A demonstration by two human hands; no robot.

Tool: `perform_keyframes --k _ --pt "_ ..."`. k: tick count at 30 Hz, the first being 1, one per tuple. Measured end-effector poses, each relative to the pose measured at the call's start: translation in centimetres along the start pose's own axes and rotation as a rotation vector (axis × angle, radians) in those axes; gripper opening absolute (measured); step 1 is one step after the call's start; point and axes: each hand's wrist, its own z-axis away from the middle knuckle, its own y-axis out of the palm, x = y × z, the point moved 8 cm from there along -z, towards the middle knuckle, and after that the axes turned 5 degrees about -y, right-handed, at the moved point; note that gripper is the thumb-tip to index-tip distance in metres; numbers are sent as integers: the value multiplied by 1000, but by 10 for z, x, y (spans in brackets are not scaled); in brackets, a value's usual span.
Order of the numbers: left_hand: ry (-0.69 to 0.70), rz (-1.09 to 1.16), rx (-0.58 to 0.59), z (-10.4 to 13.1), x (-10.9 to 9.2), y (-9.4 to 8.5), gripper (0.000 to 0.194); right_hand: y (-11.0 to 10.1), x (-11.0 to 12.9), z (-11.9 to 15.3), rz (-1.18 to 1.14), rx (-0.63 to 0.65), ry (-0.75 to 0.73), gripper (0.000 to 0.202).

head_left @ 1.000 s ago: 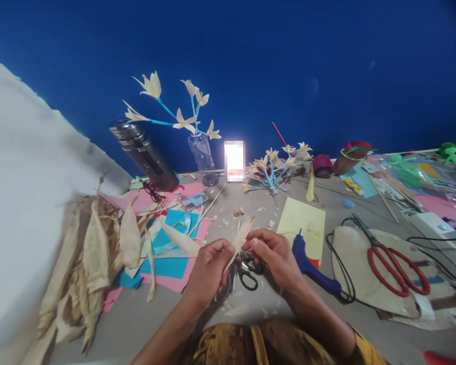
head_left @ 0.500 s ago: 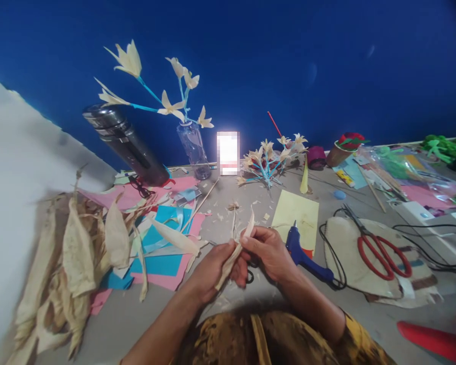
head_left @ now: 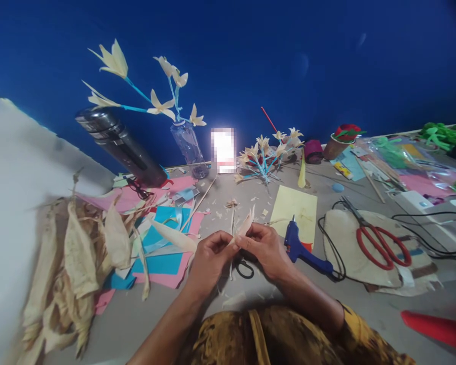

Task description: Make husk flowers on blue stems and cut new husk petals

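Observation:
Both hands meet over the middle of the table, pinching a pale piece of dried corn husk [head_left: 247, 224]. My left hand [head_left: 212, 257] has its thumb and fingers closed on the husk's lower end. With thumb against fingers, my right hand [head_left: 265, 249] grips it from the other side, and the pointed tip rises between them. A thin husk strip [head_left: 233, 217] lies just beyond the fingertips. Below the hands a black scissors handle [head_left: 245, 269] shows on the table; its blades are hidden. To the right of my right hand is a blue glue gun [head_left: 307, 256].
Dried corn husks [head_left: 76, 248] are heaped at left beside blue paper [head_left: 155, 261]. Husk flowers [head_left: 264, 157] lie at the back, near a clear bottle [head_left: 188, 147] with more flowers and a dark flask [head_left: 125, 147]. Red-handled scissors [head_left: 380, 246] rest on a cloth at right.
The husk's lower end, which pointed toward me below the hands, is now gathered out of sight between my fingers. My left hand has turned palm down, and more of the black scissors handle shows.

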Motion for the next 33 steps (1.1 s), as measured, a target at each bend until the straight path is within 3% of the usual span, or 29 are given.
perform_keyframes --k 4,10,17,24,29,33 --pt "-125 112 160 2 12 7 28 9 -6 0 -213 60 114 35" --pt "-37 -34 82 4 -8 3 26 14 -8 4 -258 96 206 36" --pt "-93 -115 270 6 -11 7 35 17 -13 7 -304 127 274 37" --pt "-193 -119 365 8 -8 0 39 17 -21 9 -386 144 384 37" --pt "-293 -16 443 8 -1 -8 40 -1 -5 0 -449 113 290 28" --pt "-314 -1 447 7 -1 -9 34 -2 9 -1 -214 218 128 43"
